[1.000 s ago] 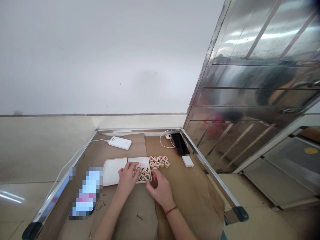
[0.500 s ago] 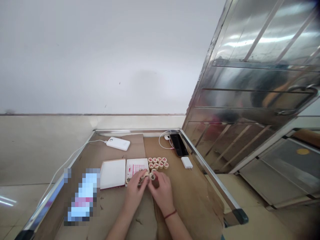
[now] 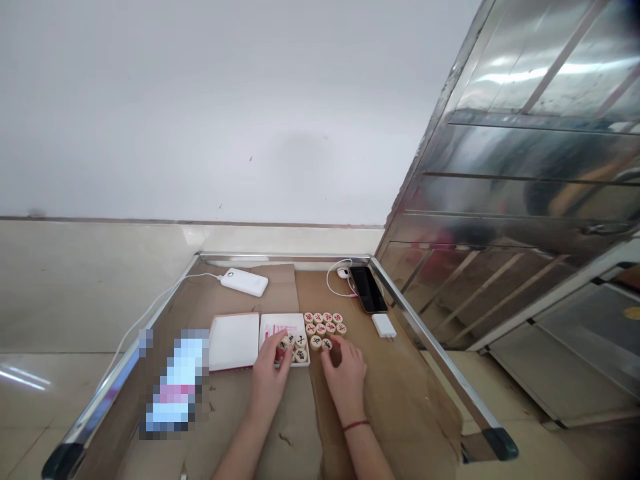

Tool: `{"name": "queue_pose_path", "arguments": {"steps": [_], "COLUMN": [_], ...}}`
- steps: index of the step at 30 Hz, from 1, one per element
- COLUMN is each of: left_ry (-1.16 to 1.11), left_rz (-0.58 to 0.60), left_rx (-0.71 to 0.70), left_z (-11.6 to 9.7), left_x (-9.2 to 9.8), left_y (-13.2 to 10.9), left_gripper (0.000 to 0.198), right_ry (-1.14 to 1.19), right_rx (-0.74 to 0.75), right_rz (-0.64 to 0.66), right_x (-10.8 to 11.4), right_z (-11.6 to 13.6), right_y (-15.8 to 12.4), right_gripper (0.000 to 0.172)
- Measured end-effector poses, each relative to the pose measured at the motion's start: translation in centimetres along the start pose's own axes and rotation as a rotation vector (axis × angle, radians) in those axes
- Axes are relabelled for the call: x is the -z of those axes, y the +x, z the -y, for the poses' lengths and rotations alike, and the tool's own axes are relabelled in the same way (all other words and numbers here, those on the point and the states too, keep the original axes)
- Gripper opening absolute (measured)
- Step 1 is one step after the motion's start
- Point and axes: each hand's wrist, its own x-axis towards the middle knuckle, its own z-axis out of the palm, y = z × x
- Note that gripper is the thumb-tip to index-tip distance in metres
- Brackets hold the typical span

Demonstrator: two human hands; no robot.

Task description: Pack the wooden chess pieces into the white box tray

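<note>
My left hand (image 3: pixel 270 370) reaches into the white box (image 3: pixel 283 321), its thumb and fingers closed around a round wooden xiangqi piece. Several pieces with black characters lie by it in the box, among them a near-corner piece (image 3: pixel 301 355); the hand hides part of this group. My right hand (image 3: pixel 347 373), with a red cord at the wrist, pinches a black-marked xiangqi piece (image 3: pixel 327 344) on the cardboard. That piece sits beside another black-marked piece (image 3: pixel 315 342), just in front of rows of red-marked pieces (image 3: pixel 321 329).
Left of the box lies its white lid (image 3: pixel 234 340). A white power bank (image 3: pixel 245 282) with a cable is at the back left; a black phone (image 3: pixel 369 290) and a white charger (image 3: pixel 384 325) are at the right. A metal rail (image 3: pixel 440 353) edges the cardboard-covered table.
My hands have moved apart. The right one has brought a piece to the row in front of the red-marked pieces, while the left has gone back over the box. The view has shifted slightly.
</note>
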Motion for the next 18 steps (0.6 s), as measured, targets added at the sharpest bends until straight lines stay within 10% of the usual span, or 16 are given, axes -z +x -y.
{"name": "queue_pose_path", "arguments": {"steps": [8, 18], "left_ry": [0.128, 0.251], "left_rz": [0.121, 0.134], "left_rx": [-0.279, -0.344], "left_z": [0.6, -0.9], "left_x": [-0.6, -0.5], "left_y": [-1.0, -0.9], "left_gripper": [0.023, 0.032], "right_ry": [0.349, 0.193], "right_rx": [0.361, 0.011], "right_rz": [0.234, -0.022], "right_x": [1.0, 0.2], "right_z": [3.1, 0.4], "right_y": [-0.9, -0.2], "right_gripper": [0.026, 0.030]}}
